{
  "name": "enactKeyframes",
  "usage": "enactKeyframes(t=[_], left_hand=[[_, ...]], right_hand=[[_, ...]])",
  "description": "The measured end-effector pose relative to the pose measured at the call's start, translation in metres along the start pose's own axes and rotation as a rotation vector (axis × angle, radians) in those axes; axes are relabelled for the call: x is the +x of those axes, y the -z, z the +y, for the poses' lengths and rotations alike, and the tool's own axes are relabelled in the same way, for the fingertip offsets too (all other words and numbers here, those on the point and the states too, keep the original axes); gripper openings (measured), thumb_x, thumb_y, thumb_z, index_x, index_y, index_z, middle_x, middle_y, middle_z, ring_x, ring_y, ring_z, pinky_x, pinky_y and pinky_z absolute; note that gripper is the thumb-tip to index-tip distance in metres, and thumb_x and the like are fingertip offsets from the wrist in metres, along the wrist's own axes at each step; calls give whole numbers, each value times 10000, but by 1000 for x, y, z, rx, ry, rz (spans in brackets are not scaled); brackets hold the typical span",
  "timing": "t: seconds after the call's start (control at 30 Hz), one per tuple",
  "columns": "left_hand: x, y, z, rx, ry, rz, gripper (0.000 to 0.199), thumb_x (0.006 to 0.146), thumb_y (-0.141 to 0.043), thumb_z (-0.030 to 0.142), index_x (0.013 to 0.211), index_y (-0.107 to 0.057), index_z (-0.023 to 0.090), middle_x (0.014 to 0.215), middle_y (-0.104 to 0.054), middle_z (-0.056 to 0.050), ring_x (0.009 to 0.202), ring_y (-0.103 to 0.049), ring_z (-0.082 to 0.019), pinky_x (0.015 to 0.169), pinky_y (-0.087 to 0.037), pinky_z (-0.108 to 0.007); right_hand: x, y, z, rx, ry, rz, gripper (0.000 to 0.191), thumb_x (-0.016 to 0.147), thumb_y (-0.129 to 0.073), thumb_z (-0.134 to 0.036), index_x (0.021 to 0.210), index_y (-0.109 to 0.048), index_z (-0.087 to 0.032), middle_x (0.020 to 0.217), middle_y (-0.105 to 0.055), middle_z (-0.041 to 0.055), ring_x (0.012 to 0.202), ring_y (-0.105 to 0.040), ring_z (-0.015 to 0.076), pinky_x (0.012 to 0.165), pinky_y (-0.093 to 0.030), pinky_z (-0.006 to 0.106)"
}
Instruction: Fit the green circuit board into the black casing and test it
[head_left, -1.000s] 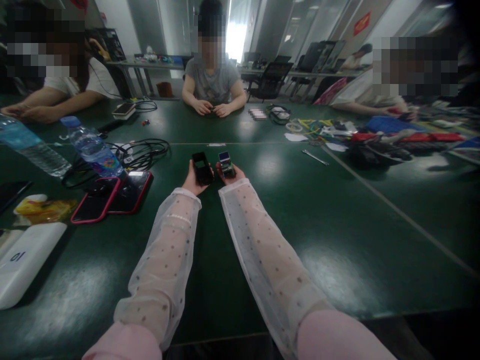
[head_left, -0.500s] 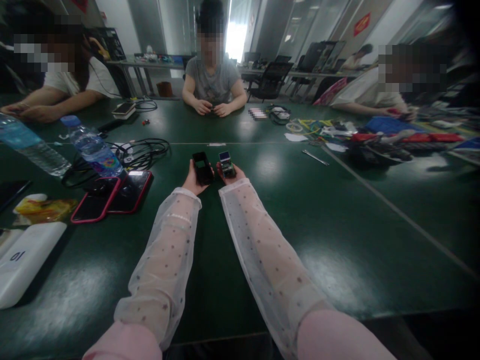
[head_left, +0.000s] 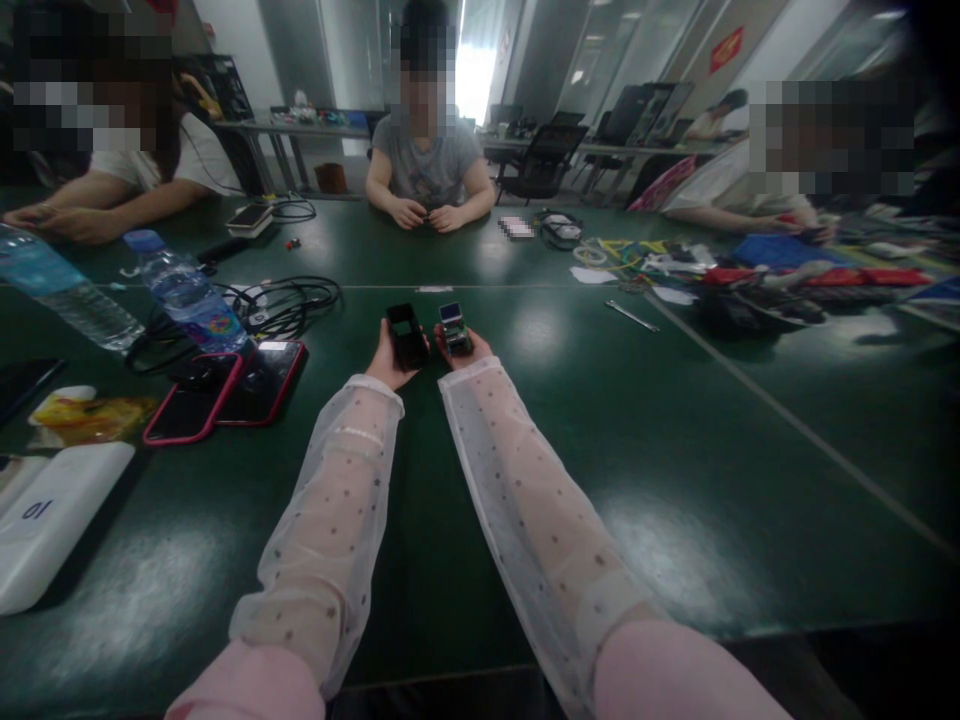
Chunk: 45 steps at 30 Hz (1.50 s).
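Observation:
My left hand [head_left: 384, 360] is closed around a flat black rectangular casing [head_left: 407, 340], which looks like a small phone housing with a window near its upper part. Just to the right, my right hand [head_left: 480, 347] grips a small circuit board with a little screen [head_left: 453, 325]; the screen sits at its top end and greenish parts show below. The two pieces are side by side, apart from each other, held over the dark green table [head_left: 570, 420]. Sheer dotted sleeves cover both my forearms. My fingers behind the pieces are partly hidden.
Two red-edged phones [head_left: 261, 385], a water bottle [head_left: 187, 295], black cables [head_left: 307, 295] and a white power bank [head_left: 64, 515] lie to the left. On the right are a wrench [head_left: 631, 316] and a pile of cables and tools [head_left: 780, 285]. A person [head_left: 429, 160] sits opposite.

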<state>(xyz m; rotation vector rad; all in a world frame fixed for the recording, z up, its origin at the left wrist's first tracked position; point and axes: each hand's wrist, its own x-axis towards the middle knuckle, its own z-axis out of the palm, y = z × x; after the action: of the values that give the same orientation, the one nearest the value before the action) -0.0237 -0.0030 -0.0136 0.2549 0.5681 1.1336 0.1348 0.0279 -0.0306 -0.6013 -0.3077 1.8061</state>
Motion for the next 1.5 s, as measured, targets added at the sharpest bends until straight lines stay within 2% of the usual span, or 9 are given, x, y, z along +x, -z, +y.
enactKeyframes(t=[0.37, 1.5], left_hand=[[-2, -2, 0, -13, 3, 9, 649, 854, -317, 683, 977, -627, 126, 732, -652, -88, 679, -626, -175, 651, -518, -299], [4, 3, -1, 16, -1, 27, 655, 832, -365, 696, 993, -625, 117, 783, -649, -79, 726, -625, -165, 703, -512, -284]], right_hand=[[-3, -4, -1, 2, -1, 28, 328, 958, -314, -265, 932, -611, -129, 746, -706, 65, 731, -692, 154, 625, -586, 264], [5, 2, -3, 2, -23, -27, 307, 963, -345, -281, 1003, -601, -116, 775, -715, 73, 709, -697, 151, 627, -597, 253]])
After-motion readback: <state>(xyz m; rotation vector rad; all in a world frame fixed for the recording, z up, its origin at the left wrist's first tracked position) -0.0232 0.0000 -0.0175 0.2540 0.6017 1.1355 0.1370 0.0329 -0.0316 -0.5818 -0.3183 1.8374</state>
